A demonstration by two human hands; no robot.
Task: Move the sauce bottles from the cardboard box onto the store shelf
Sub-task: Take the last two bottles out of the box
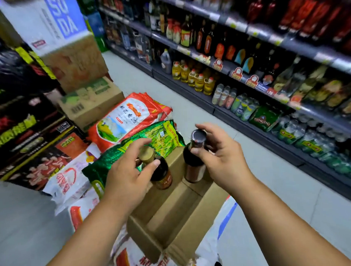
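Fingers: the left hand has its fingers curled round the neck of the gold-capped bottle, and the right hand is clamped the same way under the cap of the dark-capped bottle. So both hands are full.
Why the neck: I reckon it's the only bit you can grab from above while the bodies sit down in a box.
Bottles: upright, side by side but apart, at the 12 o'clock end of the cardboard box. Can't tell if the bases have cleared the rim.
Box: open on top, perched on the rice sacks, which puts it at a handy height. I see no other bottles inside.
Store shelf: off at 2 o'clock, packed with dark bottles, well apart from the hands.
Progress: looks like the last pair, one per hand to save a trip.
Next: lift straight up, then swing to 2 o'clock.
Risk: two glassy bottles could clink if the hands drift together.
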